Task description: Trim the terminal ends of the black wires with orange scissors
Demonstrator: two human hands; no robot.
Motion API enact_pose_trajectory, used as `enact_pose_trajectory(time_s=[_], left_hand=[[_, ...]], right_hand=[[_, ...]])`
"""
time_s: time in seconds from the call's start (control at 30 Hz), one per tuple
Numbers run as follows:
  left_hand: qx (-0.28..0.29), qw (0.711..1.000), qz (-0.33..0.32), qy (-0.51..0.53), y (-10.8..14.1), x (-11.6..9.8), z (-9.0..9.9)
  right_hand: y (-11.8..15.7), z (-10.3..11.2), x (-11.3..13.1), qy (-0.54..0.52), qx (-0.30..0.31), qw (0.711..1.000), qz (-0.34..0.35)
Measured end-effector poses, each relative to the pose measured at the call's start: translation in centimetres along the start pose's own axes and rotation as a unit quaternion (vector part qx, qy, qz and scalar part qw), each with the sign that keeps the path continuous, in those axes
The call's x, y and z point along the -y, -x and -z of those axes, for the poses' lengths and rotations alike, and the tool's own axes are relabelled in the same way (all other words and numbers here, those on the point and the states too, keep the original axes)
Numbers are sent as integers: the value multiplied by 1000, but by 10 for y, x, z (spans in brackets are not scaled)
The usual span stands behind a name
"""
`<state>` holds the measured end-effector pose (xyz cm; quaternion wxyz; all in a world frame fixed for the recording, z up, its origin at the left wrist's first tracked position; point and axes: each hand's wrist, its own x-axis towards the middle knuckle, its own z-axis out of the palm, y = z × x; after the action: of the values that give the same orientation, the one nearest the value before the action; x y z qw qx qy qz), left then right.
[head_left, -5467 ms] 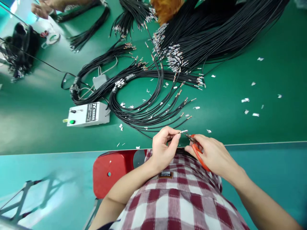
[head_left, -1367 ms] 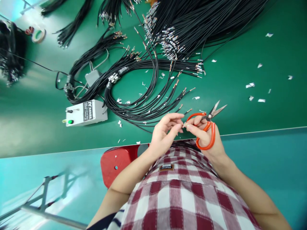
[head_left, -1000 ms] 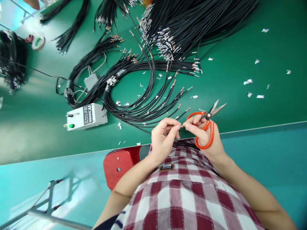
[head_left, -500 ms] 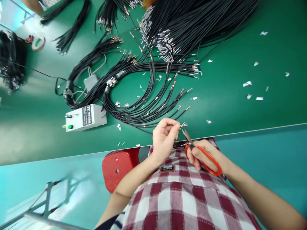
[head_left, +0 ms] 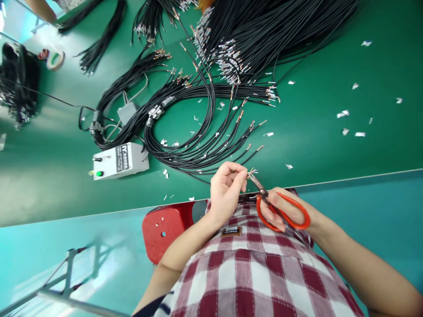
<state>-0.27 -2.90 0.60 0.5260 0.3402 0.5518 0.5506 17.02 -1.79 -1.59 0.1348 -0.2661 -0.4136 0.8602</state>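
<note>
Scissors (head_left: pixel 263 192) moved up to wire (head_left: pixel 253 171); R hand (head_left: pixel 286 205) held 'em w/ grip R of wire, L hand (head_left: pixel 227 188) pinched wire.

Scissors (head_left: pixel 263 193): orange-red looped handles, dark pivot, slim metal blades. Held in right hand (head_left: pixel 287 206), digits in the loops. Pose: tilted, points up and leftward in view, blades nearly together, tips at the base of the bared strands; actual contact not resolvable. Blades overlap the near edge of the bench (head_left: pixel 325 147) in view; handles on the wearer's side.

Cable (head_left: pixel 254 171): end pinched between thumb and forefinger of left hand (head_left: pixel 227 186). Fine strands, yellowish and pale, fanned outward. Remaining length hidden by the hand.
</note>
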Motion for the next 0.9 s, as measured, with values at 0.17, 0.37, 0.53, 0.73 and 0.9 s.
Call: enact_pose_trajectory(time_s=[0.17, 0.37, 0.53, 0.73, 0.9], left_hand=[[-6, 1000, -25, -17, 2, 2, 0], [11, 991, -122, -54, 5, 12, 3], [34, 983, -159, -87, 6, 19, 8], [29, 983, -161, -81, 5, 17, 5], [24, 986, -155, -62, 2, 11, 2]], right_hand=[[1, 1, 5, 31, -16, 999, -23], [2, 0, 15, 44, -23, 997, -51], [2, 4, 21, 66, -26, 993, -89], [2, 4, 22, 97, -45, 989, -105], [7, 4, 21, 95, -37, 989, -105]])
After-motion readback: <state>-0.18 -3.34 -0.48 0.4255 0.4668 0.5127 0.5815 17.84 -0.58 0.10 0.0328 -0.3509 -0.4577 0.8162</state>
